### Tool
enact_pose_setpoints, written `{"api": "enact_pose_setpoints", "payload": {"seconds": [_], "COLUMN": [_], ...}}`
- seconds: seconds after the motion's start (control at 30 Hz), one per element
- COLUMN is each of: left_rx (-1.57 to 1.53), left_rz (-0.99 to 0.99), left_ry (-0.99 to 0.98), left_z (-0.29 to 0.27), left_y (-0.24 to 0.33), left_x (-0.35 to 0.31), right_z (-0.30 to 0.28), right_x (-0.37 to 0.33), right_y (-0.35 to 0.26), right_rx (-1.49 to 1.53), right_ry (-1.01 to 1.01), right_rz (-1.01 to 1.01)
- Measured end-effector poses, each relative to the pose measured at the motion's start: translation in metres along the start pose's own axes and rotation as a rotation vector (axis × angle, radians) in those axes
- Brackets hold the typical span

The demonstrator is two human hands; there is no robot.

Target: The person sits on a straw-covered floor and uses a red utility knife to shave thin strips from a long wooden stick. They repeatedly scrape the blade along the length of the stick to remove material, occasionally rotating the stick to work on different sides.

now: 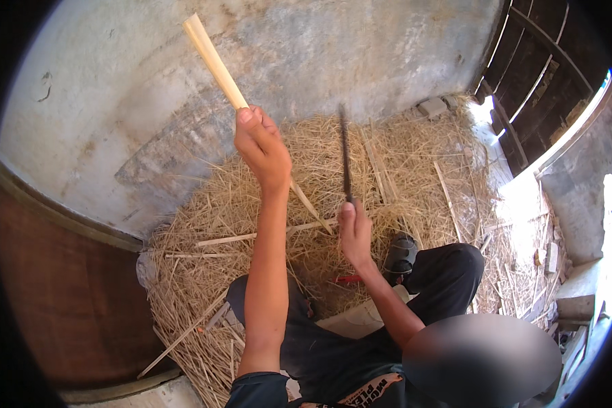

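Observation:
My left hand [263,148] is raised and wrapped round a long, pale bamboo strip [216,62]. The strip slants from the upper left down toward the straw, and its lower end [311,206] comes out below my fist. Lower and to the right, my right hand [355,234] grips a dark, narrow-looking knife [345,153] with its blade pointing up. The blade's tip is blurred, and a gap separates it from the strip. My fingers hide the knife's handle.
Straw-like shavings and strips [415,177] cover the floor. A red object [349,279] lies between my legs, near a shoe [400,255]. A plastered wall [387,54] rises ahead, a brown panel [68,285] stands left, and a slatted wooden door [544,75] is at the far right.

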State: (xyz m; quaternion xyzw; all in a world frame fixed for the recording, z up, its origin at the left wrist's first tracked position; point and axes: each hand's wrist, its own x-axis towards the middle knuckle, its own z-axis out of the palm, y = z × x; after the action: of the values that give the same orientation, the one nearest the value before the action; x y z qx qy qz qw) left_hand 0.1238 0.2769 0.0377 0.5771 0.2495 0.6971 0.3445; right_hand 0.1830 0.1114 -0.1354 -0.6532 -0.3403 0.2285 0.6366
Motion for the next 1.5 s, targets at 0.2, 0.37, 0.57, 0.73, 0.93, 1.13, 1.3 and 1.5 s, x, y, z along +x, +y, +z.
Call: {"api": "enact_pose_setpoints", "payload": {"seconds": [0.2,0.37,0.57,0.73,0.93,1.13,1.3,1.5], "left_rx": [0.015,0.032,0.006,0.044,-0.031,-0.014,-0.069,0.03], "left_rz": [-0.011,-0.013,-0.02,0.016,-0.02,-0.024,-0.066,0.021], "left_ry": [-0.006,-0.007,0.024,0.026,0.002,-0.015,-0.018,0.017], "left_z": [-0.005,-0.018,-0.022,-0.019,-0.031,-0.021,-0.021,-0.004], "left_y": [-0.006,-0.001,-0.003,-0.005,-0.003,0.002,0.003,-0.002], "left_x": [0.007,0.002,0.002,0.001,0.004,-0.002,-0.003,-0.008], "right_z": [0.031,0.033,0.025,0.016,0.004,-0.01,-0.001,0.029], "right_x": [-0.072,-0.053,-0.025,-0.038,-0.076,-0.073,-0.047,-0.066], "right_y": [0.165,0.156,0.049,0.061,0.218,0.183,0.073,0.207], "right_rx": [-0.459,-0.257,0.146,0.099,-0.547,-0.05,0.489,-0.413], "right_ry": [-0.191,-0.351,-0.098,0.104,-0.525,-0.226,-0.091,-0.18], "right_rz": [0.074,0.348,0.16,-0.056,0.533,0.497,0.332,0.228]}}
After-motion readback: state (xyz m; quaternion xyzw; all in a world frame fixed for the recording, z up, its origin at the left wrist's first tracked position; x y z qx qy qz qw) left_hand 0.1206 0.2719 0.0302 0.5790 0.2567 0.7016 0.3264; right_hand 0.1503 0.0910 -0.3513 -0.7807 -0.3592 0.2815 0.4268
